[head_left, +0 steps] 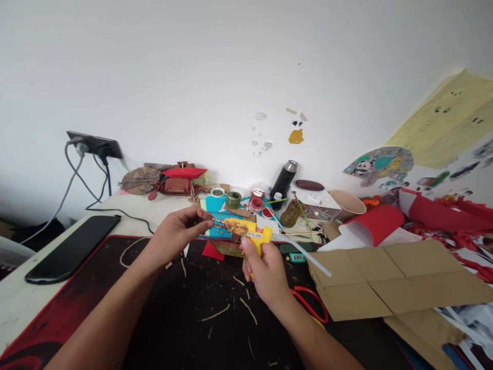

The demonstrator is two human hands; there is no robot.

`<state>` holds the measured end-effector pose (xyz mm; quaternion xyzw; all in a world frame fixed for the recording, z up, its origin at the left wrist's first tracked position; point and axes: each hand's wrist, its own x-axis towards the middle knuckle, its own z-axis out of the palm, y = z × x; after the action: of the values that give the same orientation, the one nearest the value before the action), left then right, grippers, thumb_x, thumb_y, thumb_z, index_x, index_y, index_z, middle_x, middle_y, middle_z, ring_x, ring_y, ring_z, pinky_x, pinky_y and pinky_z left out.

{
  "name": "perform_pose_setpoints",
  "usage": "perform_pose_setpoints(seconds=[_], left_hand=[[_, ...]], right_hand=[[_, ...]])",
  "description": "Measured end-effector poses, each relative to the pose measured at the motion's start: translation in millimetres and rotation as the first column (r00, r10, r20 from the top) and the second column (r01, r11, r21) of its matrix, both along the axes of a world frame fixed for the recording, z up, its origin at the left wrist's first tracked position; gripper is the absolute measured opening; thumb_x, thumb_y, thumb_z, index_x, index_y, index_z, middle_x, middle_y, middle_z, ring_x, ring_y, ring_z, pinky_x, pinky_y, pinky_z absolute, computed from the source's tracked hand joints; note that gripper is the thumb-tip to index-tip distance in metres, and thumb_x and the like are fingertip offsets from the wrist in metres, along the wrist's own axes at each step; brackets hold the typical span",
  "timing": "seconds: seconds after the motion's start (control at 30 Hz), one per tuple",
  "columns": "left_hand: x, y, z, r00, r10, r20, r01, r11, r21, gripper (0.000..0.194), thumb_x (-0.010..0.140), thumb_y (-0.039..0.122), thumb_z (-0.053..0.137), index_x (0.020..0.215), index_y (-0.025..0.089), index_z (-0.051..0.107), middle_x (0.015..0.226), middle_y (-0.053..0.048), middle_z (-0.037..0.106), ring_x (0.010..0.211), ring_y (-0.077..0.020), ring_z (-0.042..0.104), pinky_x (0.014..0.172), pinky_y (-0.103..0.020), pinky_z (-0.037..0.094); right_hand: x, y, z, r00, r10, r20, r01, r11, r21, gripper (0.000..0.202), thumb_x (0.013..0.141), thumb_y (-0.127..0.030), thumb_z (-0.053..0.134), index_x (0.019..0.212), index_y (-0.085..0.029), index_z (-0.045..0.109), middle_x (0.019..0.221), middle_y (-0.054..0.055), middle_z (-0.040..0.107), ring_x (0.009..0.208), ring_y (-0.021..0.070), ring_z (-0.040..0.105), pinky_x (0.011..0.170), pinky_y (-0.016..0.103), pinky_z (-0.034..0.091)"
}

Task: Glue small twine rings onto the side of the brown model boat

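In my right hand (265,270) is a yellow hot glue gun (252,232), gripped by its handle and pointing left. Brown, crusty residue covers its front. A long translucent glue stick (308,254) sticks out of its back end. My left hand (183,226) is pinched closed right at the nozzle; whatever small thing its fingertips hold is too small to make out. Below the gun, partly hidden by it, lie a red paper piece (213,250) and a greenish-brown flat piece (229,248). Several short cord scraps (216,313) are scattered on the black mat (173,329).
Red-handled scissors (314,300) and cardboard (358,277) lie at the right. Paint jars (233,200), a black thermos (284,180) and a white box (316,200) stand toward the wall. A black phone (73,249) is at the left, with cables (106,180) running from a wall socket.
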<state>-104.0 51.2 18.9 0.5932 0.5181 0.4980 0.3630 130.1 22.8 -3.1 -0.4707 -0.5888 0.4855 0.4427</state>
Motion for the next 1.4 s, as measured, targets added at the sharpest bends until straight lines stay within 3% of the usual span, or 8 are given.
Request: perform_pose_setpoints(seconds=[0.5, 0.83, 1.0, 1.4], left_hand=[[0.4, -0.1, 0.1, 0.999, -0.019, 0.031, 0.02, 1.0, -0.019, 0.047, 0.075, 0.068, 0.088, 0.081, 0.023, 0.076, 0.084, -0.003, 0.075, 0.078, -0.0215, 0.065, 0.074, -0.033, 0.054], [1.4, -2.5, 5.9, 0.999, -0.033, 0.023, 0.034, 0.998, -0.045, 0.05, 0.074, 0.071, 0.088, 0.081, 0.023, 0.076, 0.085, -0.003, 0.075, 0.079, -0.0211, 0.065, 0.071, -0.031, 0.054], [1.0, -1.8, 4.0, 0.997, -0.044, 0.065, 0.048, 0.997, -0.054, 0.052, 0.071, 0.071, 0.091, 0.079, 0.022, 0.076, 0.084, -0.004, 0.075, 0.076, -0.0199, 0.064, 0.068, -0.03, 0.053], [-1.3, -1.6, 1.7, 0.99, -0.082, 0.117, 0.09, 0.994, -0.063, 0.045, 0.074, 0.064, 0.093, 0.081, 0.022, 0.078, 0.084, -0.003, 0.075, 0.077, -0.0188, 0.064, 0.068, -0.029, 0.053]], right_hand=[[-1.3, -0.8, 4.2, 1.0, -0.003, 0.02, 0.003, 1.0, 0.005, 0.074, 0.092, -0.092, 0.06, 0.06, -0.026, 0.047, 0.042, -0.005, 0.045, 0.038, 0.011, 0.045, 0.042, 0.025, 0.033], [-0.9, -0.8, 3.7, 1.0, -0.01, 0.008, 0.01, 1.0, 0.003, 0.072, 0.091, -0.091, 0.061, 0.064, -0.025, 0.051, 0.043, -0.005, 0.046, 0.037, 0.0117, 0.046, 0.041, 0.025, 0.034], [0.3, -0.8, 1.3, 1.0, 0.001, 0.03, -0.003, 0.999, 0.036, 0.071, 0.096, -0.087, 0.059, 0.062, -0.025, 0.051, 0.043, -0.004, 0.046, 0.038, 0.0118, 0.047, 0.042, 0.025, 0.035], [0.3, -2.3, 6.8, 0.999, -0.012, 0.053, 0.011, 1.0, 0.025, 0.069, 0.094, -0.088, 0.06, 0.064, -0.026, 0.049, 0.041, -0.005, 0.045, 0.036, 0.0117, 0.046, 0.041, 0.025, 0.033]])
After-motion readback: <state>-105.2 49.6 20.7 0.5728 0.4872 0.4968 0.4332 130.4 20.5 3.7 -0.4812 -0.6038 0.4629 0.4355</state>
